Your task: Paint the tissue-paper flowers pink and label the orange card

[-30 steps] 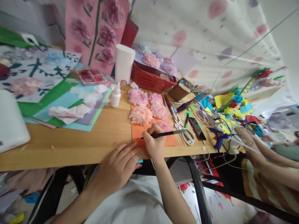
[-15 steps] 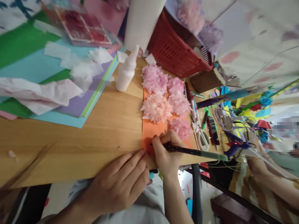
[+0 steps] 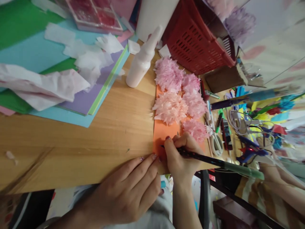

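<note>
Right grip [image 3: 184, 160] held pen [image 3: 214, 161] low, tip at card [image 3: 164, 135] on bench [image 3: 114, 127].
Left grip [image 3: 134, 186] lay flat, unclosed, at card's edge. Pen looked light, stiff. Card seemed bendy, flowers [image 3: 170, 107] crushable; bare edge was the safer hold.

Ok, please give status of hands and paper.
Right hand grips pen, tip at orange paper. Left hand at paper's near corner. Flowers cover far part.
</note>
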The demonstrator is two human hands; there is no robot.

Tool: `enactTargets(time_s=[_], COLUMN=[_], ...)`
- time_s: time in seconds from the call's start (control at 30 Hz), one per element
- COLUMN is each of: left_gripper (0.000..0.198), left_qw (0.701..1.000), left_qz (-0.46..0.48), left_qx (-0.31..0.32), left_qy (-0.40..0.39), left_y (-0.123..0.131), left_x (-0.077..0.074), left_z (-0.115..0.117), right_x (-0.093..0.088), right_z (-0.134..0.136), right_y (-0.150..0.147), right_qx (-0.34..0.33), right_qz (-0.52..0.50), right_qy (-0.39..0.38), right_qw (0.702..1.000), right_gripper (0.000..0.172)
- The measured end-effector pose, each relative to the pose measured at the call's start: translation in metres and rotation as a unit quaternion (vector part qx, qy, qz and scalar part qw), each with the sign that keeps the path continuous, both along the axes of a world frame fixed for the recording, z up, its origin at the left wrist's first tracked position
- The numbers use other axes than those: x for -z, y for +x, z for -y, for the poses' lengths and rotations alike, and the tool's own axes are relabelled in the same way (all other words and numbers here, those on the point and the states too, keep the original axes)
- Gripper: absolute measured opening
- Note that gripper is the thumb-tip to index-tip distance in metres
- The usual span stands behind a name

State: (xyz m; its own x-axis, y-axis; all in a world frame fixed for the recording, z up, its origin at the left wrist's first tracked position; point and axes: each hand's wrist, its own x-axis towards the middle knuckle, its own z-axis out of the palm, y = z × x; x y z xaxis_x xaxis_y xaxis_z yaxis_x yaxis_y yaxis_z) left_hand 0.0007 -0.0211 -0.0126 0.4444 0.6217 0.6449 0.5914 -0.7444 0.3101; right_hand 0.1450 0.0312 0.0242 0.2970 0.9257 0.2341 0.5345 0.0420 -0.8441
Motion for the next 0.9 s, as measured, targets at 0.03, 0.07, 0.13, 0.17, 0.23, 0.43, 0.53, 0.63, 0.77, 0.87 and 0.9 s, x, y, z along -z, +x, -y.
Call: enactTargets(time_s=[0.03, 0.07, 0.13, 0.17, 0.23, 0.43, 0.53, 0.63, 0.77, 0.87, 0.9], left_gripper=[0.024, 0.025, 0.025, 0.025, 0.025, 0.025, 0.025, 0.024, 0.024, 0.025, 0.025], left_qw=[1.000, 1.000, 1.000, 1.000, 1.000, 1.000, 1.000, 1.000, 1.000, 1.000, 1.000], left_qz=[0.000, -0.002, -0.002, -0.004, -0.008, -0.016, -0.017, -0.020, -0.019, -0.020, -0.019], left_qx=[-0.002, -0.002, -0.003, -0.001, 0.002, 0.004, 0.001, 0.000, 0.006, 0.005, 0.004], left_qy=[0.001, 0.001, 0.003, 0.002, 0.002, 0.008, 0.009, 0.007, 0.007, 0.010, 0.015], left_y=[-0.0001, -0.0002, -0.0006, -0.0009, -0.0012, -0.0014, -0.0019, -0.0024, -0.0020, -0.0013, -0.0012], left_x=[-0.0003, -0.0005, -0.0003, 0.0000, 0.0006, 0.0011, 0.0003, -0.0001, 0.0010, 0.0016, 0.0015], left_z=[-0.0002, -0.0004, -0.0005, -0.0004, -0.0001, -0.0007, -0.0015, -0.0016, -0.0014, -0.0021, -0.0024], right_x=[0.0001, 0.0001, 0.0003, 0.0004, 0.0006, 0.0015, 0.0015, 0.0012, 0.0019, 0.0031, 0.0035], right_z=[-0.0002, -0.0003, -0.0005, -0.0005, -0.0006, -0.0010, -0.0008, -0.0005, -0.0006, -0.0007, -0.0008], right_y=[0.0006, 0.0011, 0.0016, 0.0017, 0.0015, 0.0010, 0.0005, 0.0002, 0.0008, 0.0021, 0.0026], right_qx=[-0.004, -0.007, -0.009, -0.009, -0.006, -0.011, -0.012, -0.015, -0.024, -0.027, -0.027], right_qz=[0.005, 0.009, 0.016, 0.018, 0.023, 0.021, 0.022, 0.024, 0.025, 0.034, 0.036], right_qy=[0.002, 0.003, 0.009, 0.011, 0.016, 0.021, 0.019, 0.011, 0.015, 0.022, 0.025], right_qw=[1.000, 1.000, 1.000, 1.000, 1.000, 0.999, 1.000, 1.000, 0.999, 0.999, 0.999], right_gripper=[0.041, 0.041, 0.041, 0.041, 0.041, 0.041, 0.042, 0.042, 0.041, 0.040, 0.040])
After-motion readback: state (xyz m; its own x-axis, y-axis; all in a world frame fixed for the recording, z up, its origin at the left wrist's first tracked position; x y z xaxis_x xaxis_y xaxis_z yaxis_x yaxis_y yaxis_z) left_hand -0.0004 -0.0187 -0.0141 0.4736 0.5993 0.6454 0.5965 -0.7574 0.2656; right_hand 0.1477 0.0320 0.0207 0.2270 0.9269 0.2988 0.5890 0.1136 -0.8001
